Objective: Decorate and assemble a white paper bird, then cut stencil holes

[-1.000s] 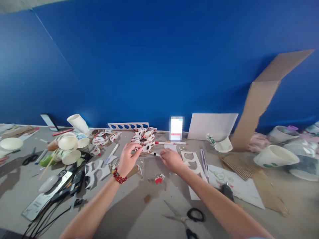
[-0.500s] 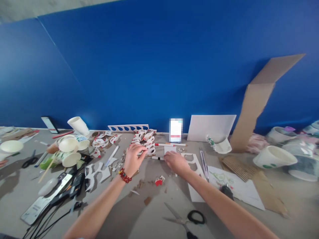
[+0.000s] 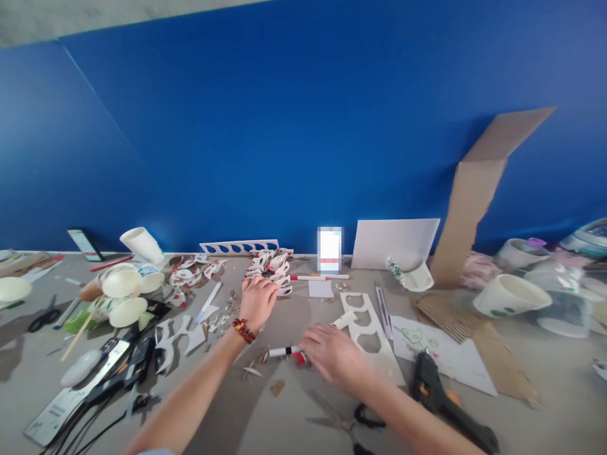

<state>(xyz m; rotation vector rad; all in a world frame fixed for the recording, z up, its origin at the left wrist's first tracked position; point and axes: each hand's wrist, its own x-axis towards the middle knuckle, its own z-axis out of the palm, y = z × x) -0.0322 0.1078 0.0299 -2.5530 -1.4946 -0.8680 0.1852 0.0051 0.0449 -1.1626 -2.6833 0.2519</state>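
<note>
Some open tabletop point(image 3: 293, 321) separates left hand point(image 3: 258, 302) from right hand point(image 3: 331, 354) holding marker point(image 3: 279, 352).

The left arm point(image 3: 202, 385) wears a red beaded bracelet point(image 3: 243, 330) and a pale blue sleeve point(image 3: 159, 452).

The right hand point(image 3: 332, 355), blurred, hides one end of the marker point(image 3: 279, 352). Beyond the marker, the phone point(image 3: 329, 249) has a pixelated screen; below the marker, scissors point(image 3: 348, 424) run off the bottom edge.
</note>
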